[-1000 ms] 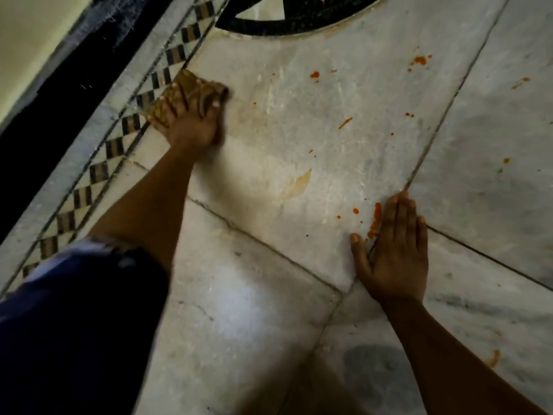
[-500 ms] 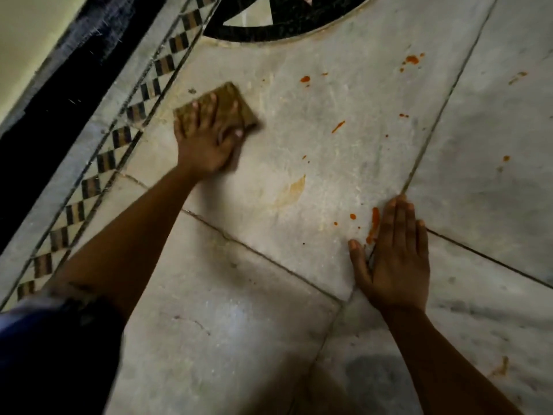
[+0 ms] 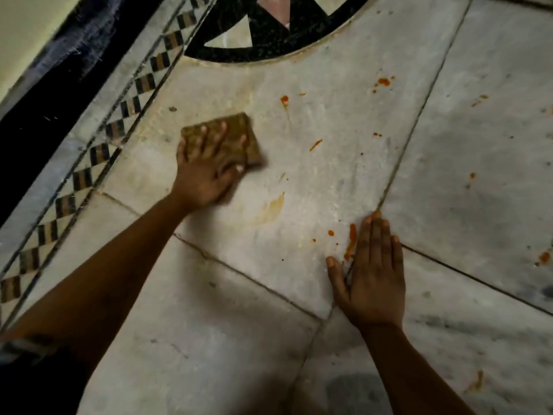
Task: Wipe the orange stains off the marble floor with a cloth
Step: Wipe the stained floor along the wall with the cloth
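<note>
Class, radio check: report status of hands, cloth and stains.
Left hand flat on cloth, pressing. Right hand flat on floor, beside streak. Orange stains unwiped. Nothing in the way.

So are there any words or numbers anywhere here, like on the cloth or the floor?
None: no words, numbers, labels or signs can be read.
The cloth under the left hand shows only a blurry woven pattern.
The marble floor has orange stains, a checkered border and a black inlay, no writing.
The right hand lies flat on the floor.
</note>
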`<state>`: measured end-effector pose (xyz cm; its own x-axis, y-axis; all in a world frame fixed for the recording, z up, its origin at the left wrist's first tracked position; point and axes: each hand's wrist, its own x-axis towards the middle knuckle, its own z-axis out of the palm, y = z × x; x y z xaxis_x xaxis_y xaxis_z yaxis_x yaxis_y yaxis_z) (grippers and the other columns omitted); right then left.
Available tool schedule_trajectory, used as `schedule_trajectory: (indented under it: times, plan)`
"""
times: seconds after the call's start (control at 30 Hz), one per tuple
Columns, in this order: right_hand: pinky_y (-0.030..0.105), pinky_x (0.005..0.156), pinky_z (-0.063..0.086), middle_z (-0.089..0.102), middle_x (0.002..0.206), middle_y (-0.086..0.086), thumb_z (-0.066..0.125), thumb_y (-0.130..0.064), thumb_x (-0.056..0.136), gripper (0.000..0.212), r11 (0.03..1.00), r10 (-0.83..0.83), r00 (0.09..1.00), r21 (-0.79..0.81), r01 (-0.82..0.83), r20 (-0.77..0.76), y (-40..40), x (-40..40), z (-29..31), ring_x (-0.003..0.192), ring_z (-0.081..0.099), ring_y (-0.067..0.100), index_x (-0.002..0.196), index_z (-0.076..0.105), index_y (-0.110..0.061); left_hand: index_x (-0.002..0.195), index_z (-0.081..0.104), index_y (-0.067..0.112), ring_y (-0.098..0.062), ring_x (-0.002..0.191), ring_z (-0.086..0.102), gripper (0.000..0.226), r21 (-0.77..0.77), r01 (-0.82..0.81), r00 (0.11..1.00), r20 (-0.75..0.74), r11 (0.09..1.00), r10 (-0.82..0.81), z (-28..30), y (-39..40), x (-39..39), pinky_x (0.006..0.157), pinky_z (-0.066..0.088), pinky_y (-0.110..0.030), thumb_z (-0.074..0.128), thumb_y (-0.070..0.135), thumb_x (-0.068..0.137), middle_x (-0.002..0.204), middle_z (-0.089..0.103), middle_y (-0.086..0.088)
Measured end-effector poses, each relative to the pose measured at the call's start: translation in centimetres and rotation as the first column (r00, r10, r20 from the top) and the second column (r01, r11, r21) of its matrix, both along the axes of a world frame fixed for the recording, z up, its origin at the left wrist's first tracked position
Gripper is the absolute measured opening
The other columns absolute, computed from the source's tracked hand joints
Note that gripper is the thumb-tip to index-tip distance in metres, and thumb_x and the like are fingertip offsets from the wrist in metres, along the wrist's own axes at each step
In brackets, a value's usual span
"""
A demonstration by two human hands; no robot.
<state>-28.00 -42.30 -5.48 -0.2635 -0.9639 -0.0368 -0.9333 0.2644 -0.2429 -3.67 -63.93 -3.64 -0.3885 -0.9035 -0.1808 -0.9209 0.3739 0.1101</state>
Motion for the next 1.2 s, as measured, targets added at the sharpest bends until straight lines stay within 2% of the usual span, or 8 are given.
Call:
schedule_trajectory:
  times: [0.17,0.3,0.43,0.57,0.73,0.97,1.07,1.2]
  plan:
    - [0.04,0.116,0.013,0.024,0.152,0.02,0.03,-0.052,0.089,0.078,1.0,0.002,1.0,-0.005,-0.002,-0.003,0.1,0.0,-0.2,0.142,0.019,0.028,0.144,0.025,0.004,0.149,0.008,0.034,-0.031,0.144,-0.01,0.062,0.054,-0.276,0.961,0.018,0.96,0.276,0.4,-9.0,-8.4,0.112,-0.013,-0.055,0.019,0.062,0.094,0.159,-0.006,-0.001]
    - [0.04,0.116,0.014,0.026,0.151,0.02,0.031,-0.051,0.089,0.077,1.0,0.002,1.0,-0.007,-0.002,-0.009,0.0,0.0,-0.1,0.141,0.022,0.028,0.143,0.027,0.004,0.149,0.011,0.033,-0.033,0.144,-0.01,0.065,0.022,-0.033,0.999,0.037,0.999,0.032,0.0,-6.9,-13.8,0.11,-0.014,-0.058,0.015,0.064,0.092,0.159,-0.006,-0.003]
    - [0.041,0.115,0.016,0.029,0.149,0.021,0.033,-0.05,0.088,0.076,1.0,0.001,1.0,-0.01,-0.001,0.009,0.0,0.0,0.2,0.14,0.024,0.03,0.143,0.027,0.004,0.147,0.017,0.039,-0.033,0.144,0.006,0.066,-0.081,0.269,0.962,-0.023,0.96,-0.272,-0.4,1.3,-9.8,0.111,-0.002,-0.055,0.013,0.063,0.085,0.158,0.012,-0.001]
    - [0.041,0.115,0.016,0.027,0.151,0.019,0.032,-0.051,0.089,0.077,1.0,0.007,1.0,-0.005,-0.007,0.013,-0.1,0.0,0.2,0.142,0.02,0.028,0.144,0.024,0.002,0.145,0.025,0.038,-0.029,0.145,0.005,0.066,-0.042,0.16,0.987,0.007,0.986,-0.16,-0.5,-2.0,-8.8,0.112,-0.003,-0.051,0.017,0.064,0.085,0.158,0.011,0.002]
    - [0.04,0.116,0.014,0.024,0.152,0.017,0.031,-0.053,0.089,0.078,1.0,0.015,1.0,0.015,-0.015,0.018,-0.1,-0.1,0.1,0.143,0.016,0.026,0.144,0.025,0.001,0.149,0.009,0.033,-0.027,0.145,-0.008,0.062,0.078,-0.052,0.999,0.0,0.996,0.052,0.5,-11.2,-15.2,0.112,-0.011,-0.054,0.022,0.059,0.095,0.159,-0.005,0.004]
    - [0.041,0.115,0.014,0.022,0.153,0.018,0.031,-0.053,0.088,0.079,0.999,0.024,1.0,0.037,-0.024,0.008,0.0,-0.3,0.2,0.143,0.016,0.027,0.145,0.022,0.001,0.144,0.031,0.034,-0.038,0.141,0.02,0.059,-0.101,0.433,0.899,-0.025,0.896,-0.438,-0.3,5.8,-9.5,0.111,0.007,-0.057,0.027,0.055,0.09,0.154,0.027,-0.006]
    - [0.041,0.115,0.014,0.02,0.153,0.018,0.032,-0.053,0.088,0.078,1.0,0.013,0.999,0.027,-0.014,0.029,0.1,-0.1,0.2,0.143,0.015,0.027,0.145,0.02,0.0,0.143,0.026,0.039,-0.034,0.141,0.022,0.057,-0.059,0.448,0.892,-0.03,0.892,-0.45,-0.5,8.1,-5.8,0.11,0.006,-0.051,0.029,0.055,0.088,0.153,0.028,-0.002]
    - [0.041,0.115,0.016,0.023,0.152,0.019,0.032,-0.053,0.088,0.078,1.0,0.019,1.0,0.011,-0.019,0.02,-0.1,-0.1,0.2,0.142,0.018,0.028,0.144,0.024,0.001,0.145,0.026,0.035,-0.034,0.142,0.019,0.059,-0.06,0.322,0.947,0.014,0.945,-0.321,-0.4,0.8,-9.7,0.111,0.004,-0.054,0.024,0.055,0.089,0.155,0.023,-0.004]
